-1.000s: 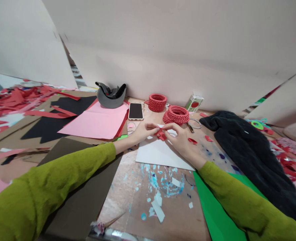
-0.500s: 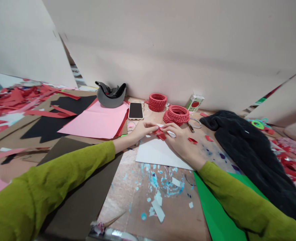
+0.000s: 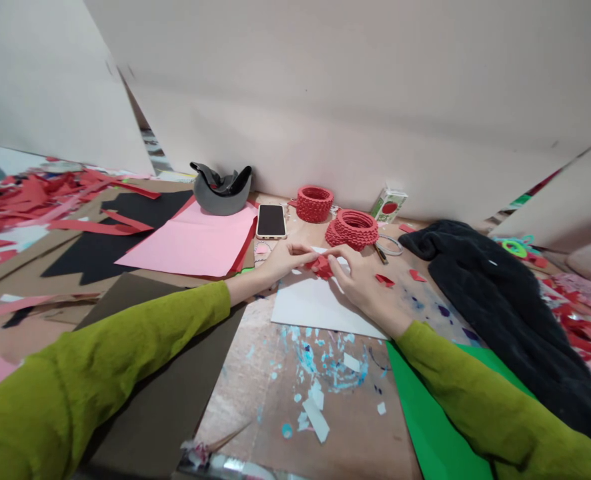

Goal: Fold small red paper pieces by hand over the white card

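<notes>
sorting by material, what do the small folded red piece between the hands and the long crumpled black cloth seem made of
The small folded red piece: probably paper, matte, judging by its angular folds. The long crumpled black cloth: soft-looking, matte, perhaps fleece or plush, as its surface looks fuzzy.

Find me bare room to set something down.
The pink sheet is bare between the gray cap and the dark brown board. The white sheet, this side of the left hand and right hand, is bare. Beyond them it's crowded: phone, red rings, carton.
</notes>
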A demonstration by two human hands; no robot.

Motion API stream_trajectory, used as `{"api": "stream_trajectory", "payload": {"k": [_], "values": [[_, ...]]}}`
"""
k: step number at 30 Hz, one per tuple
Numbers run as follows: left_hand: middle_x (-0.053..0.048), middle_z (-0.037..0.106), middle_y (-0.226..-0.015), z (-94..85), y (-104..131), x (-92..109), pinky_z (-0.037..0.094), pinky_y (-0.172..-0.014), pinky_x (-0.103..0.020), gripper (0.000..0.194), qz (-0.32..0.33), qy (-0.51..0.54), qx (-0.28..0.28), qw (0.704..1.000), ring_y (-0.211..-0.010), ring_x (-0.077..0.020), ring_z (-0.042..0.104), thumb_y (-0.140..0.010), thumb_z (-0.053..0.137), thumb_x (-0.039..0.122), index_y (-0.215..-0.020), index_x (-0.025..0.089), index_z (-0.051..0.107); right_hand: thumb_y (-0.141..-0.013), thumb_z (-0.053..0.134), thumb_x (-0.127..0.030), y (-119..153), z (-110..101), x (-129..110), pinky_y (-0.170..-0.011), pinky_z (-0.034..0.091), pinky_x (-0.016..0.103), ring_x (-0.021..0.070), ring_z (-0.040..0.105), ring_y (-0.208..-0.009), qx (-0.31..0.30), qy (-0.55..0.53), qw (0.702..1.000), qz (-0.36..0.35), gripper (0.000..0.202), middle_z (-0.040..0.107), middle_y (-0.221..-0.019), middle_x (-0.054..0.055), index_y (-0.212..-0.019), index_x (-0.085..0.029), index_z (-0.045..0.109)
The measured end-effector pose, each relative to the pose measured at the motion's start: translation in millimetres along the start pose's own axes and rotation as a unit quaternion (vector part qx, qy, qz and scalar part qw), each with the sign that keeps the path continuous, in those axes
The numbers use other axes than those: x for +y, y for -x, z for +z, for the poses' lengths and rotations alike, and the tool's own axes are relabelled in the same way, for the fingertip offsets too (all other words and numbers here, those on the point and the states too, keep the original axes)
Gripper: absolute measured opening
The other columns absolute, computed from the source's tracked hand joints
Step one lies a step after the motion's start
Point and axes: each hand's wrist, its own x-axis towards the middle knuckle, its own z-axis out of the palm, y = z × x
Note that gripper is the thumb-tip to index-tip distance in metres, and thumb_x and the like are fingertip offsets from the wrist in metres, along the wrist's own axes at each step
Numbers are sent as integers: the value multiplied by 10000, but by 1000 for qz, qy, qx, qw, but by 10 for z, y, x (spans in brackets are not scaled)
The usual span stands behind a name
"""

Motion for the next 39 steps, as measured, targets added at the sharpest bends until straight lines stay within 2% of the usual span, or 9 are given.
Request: {"api": "stream_trajectory", "payload": {"k": [3,6,13,18,23,28,31,34,39], "values": [[-80,717,-813,15,12,10,486,-635,-214,308,17,-1,-14,1000,-692,-122,631,-753,701,370,-904,102,725,-887,516,-253,-20,4,5,-717,426,312,182,605,-739,-44,8,999,17,181,677,-785,42,-762,-182,626],[-73,709,-793,24,21,19,482,-632,-217,309,31,-16,-19,999,-693,-122,622,-754,700,367,-904,98,721,-886,521,-245,-36,-2,-2,-720,419,300,171,603,-721,-62,-8,998,23,181,684,-773,34,-753,-179,624],[-71,700,-806,45,9,27,479,-663,-226,300,68,-48,-39,996,-718,-122,624,-798,652,377,-895,97,699,-862,545,-248,-39,-3,18,-684,426,298,175,597,-691,-46,-37,998,36,159,669,-737,25,-730,-186,606],[-72,686,-789,66,21,37,470,-620,-206,305,84,-49,-48,994,-678,-107,614,-817,630,383,-904,93,669,-852,547,-239,-18,35,90,-689,417,305,172,567,-683,-7,-43,998,40,175,630,-693,12,-683,-193,562],[-38,645,-663,70,54,58,435,-499,-182,343,55,-74,-78,993,-550,-91,581,-798,638,433,-883,101,659,-855,558,-301,-1,29,97,-675,417,292,166,560,-688,30,-90,993,77,180,607,-713,8,-715,-188,566],[6,575,-571,71,59,64,298,-395,-157,387,34,-120,-88,988,-412,-44,436,-807,604,487,-883,113,665,-830,584,-270,-8,16,86,-725,429,321,179,561,-711,9,-75,995,58,150,605,-698,7,-703,-191,577],[0,577,-593,53,42,64,249,-397,-172,380,38,-113,-75,990,-405,-33,377,-814,593,479,-836,107,670,-853,528,-200,-11,24,93,-817,448,357,199,586,-842,33,-79,996,16,92,626,-848,42,-841,-197,619],[19,523,-548,29,21,66,261,-435,-185,344,38,-82,-28,995,-440,-46,377,-814,601,444,-801,107,668,-828,478,-92,0,36,92,-965,418,408,224,532,-1091,47,-68,996,-44,269,563,-1098,83,-1001,-227,633],[8,539,-594,28,23,103,263,-457,-194,310,33,-66,-8,997,-486,-57,391,-797,613,417,-797,113,676,-770,561,-65,21,49,93,-1017,400,451,241,501,-1154,22,-49,996,-76,270,492,-1197,72,-917,-260,676]]}}
